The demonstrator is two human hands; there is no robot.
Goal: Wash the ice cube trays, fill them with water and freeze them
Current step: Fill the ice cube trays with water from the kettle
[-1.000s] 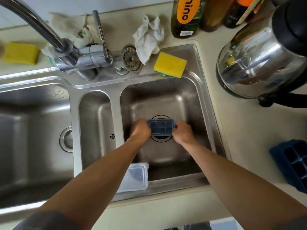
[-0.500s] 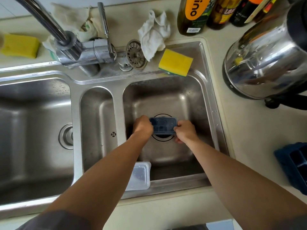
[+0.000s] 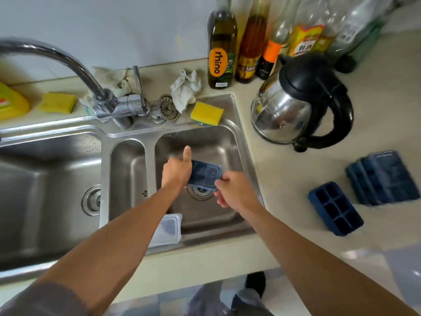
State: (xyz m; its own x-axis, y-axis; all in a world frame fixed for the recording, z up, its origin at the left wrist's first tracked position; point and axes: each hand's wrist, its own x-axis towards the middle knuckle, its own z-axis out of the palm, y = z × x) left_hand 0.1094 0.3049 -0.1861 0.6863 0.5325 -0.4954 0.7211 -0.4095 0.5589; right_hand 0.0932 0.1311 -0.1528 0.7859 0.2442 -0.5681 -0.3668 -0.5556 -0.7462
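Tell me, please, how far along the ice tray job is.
Early stage: nothing looks finished. In hand: the left hand and right hand hold one tray over the right basin. Left: the counter tray and stack, then filling and freezing.

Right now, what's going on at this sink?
A person holds a blue ice cube tray in both hands, left hand and right hand, over the right sink basin. A clear lid sits at the basin's front edge. Another open blue tray and a stack of blue trays sit on the counter to the right.
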